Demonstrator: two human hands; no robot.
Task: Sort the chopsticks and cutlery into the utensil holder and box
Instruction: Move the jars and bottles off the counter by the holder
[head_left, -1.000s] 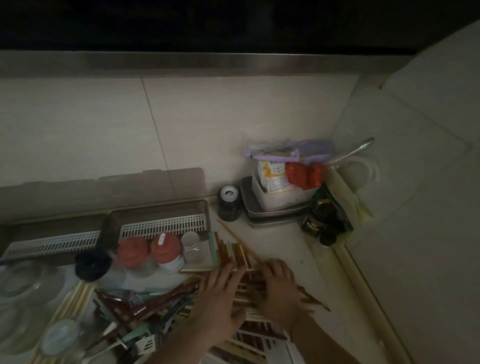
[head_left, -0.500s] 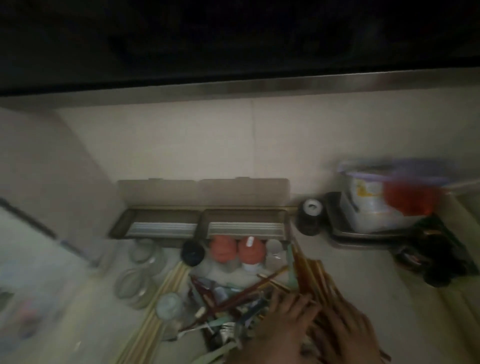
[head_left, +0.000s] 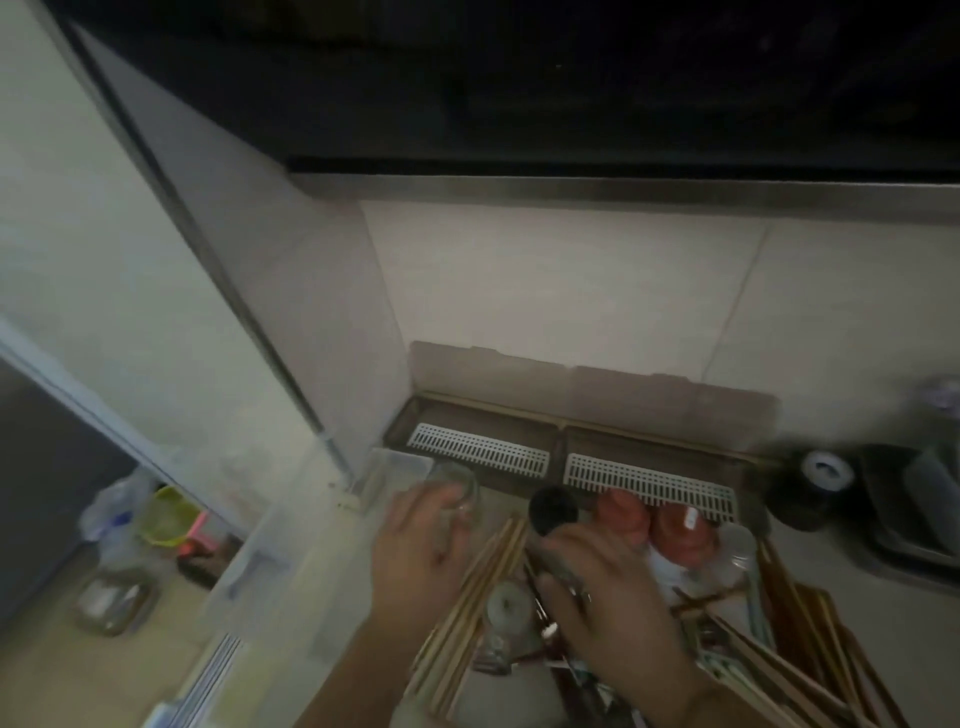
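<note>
Left hand (head_left: 421, 551): fingers curled around a clear round glass jar (head_left: 457, 491).
Right hand (head_left: 608, 613): grip unclear, over dark jar (head_left: 553, 512).
Chopsticks (head_left: 483, 587): pale wooden sticks, between the hands.
Box (head_left: 649, 467): long trays, white slotted grilles, beyond fingertips.

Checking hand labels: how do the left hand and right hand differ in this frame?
The left hand reaches to a clear glass jar near the wall corner; the right hand sits nearer the camera, over the cutlery pile. The left hand's fingers curl on the jar; the right hand's grip is too blurred to tell. Both show their backs to the camera.
</note>
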